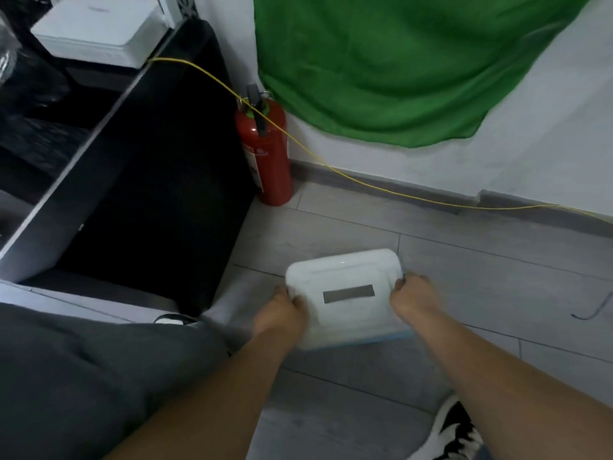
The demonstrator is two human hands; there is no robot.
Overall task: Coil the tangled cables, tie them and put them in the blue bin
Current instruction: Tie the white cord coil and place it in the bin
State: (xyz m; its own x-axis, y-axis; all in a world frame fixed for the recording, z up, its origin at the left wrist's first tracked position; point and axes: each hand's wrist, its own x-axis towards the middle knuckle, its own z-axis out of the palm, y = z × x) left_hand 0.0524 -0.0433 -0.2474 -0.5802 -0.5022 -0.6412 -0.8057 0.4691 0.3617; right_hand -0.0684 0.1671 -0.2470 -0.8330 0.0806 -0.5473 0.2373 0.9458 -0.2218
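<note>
Two hands: left hand [282, 310], right hand [413, 295] clamped on lid [345, 277] | one bin [381, 338], seemingly blue

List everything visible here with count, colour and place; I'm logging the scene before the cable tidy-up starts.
Bin lid: one, white with a grey slot, on the blue bin, low centre.
Blue bin: one, only a blue edge showing under the lid, on the floor.
Fire extinguisher: one, red, upright in the corner by the wall.
Yellow cable: one, strung from the shelf past the extinguisher along the skirting.
Green cloth: one, hanging on the wall.
White box: one, on the black shelf unit, top left.
Dark hooked item: one, floor, far right; unclear what.
Shoes: two, black and white, one low right, one near the shelf.
Left hand: gripping the lid's left edge.
Right hand: gripping its right edge.
</note>
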